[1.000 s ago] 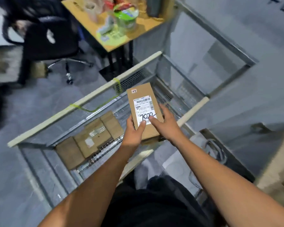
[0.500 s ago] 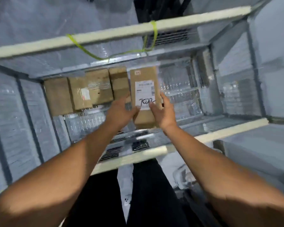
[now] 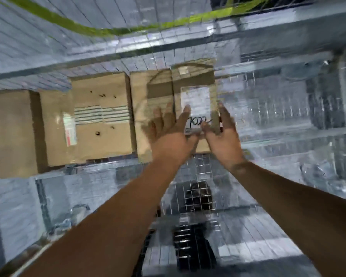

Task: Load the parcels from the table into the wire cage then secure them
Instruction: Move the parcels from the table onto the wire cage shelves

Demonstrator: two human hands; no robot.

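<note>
A slim brown parcel (image 3: 194, 78) with a white label marked 7022 is low inside the wire cage (image 3: 278, 120), at the right end of a row of boxes. My left hand (image 3: 168, 134) grips its near left edge, thumb on the label. At the parcel's near right edge, my right hand (image 3: 224, 134) holds it. Both forearms reach down into the cage. The frame is blurred, so I cannot tell whether the parcel rests on the mesh floor.
Three more cardboard boxes lie in the row: a narrow one (image 3: 148, 92) touching the parcel, a large one (image 3: 100, 116) with striped tape, another (image 3: 8, 132) at far left. A green strap (image 3: 88, 29) hangs across the far wall. Bare mesh floor lies to the right.
The parcel went from above the cage rim down into the cage, ending beside the row of boxes. My view and both arms have moved down into the cage with it.
</note>
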